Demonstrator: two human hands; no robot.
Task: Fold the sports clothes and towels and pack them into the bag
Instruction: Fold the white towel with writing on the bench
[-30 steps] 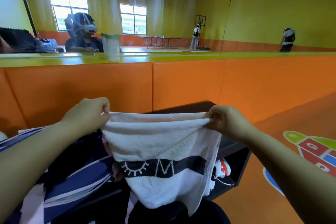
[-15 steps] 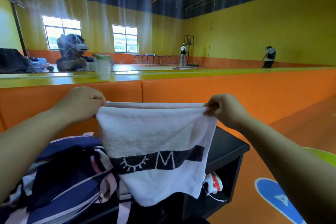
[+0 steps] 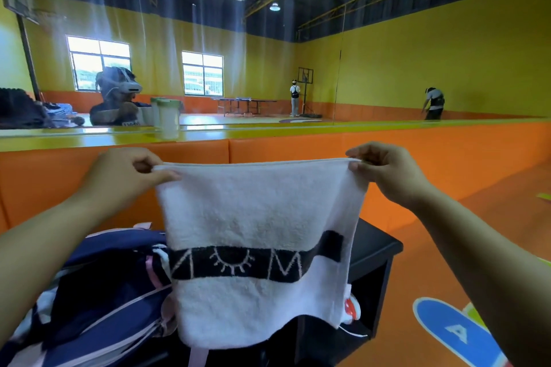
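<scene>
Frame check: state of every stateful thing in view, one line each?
Towel: held up by its top corners, hanging spread, not packed yet.
Left hand: pinches the towel's top left corner.
Right hand: pinches its top right corner.
Bag: below the towel's left side; open or zipped, cannot tell.
Black shelf unit: open-fronted, shoe inside.
Jug: upright on the ledge, lid on.
</scene>
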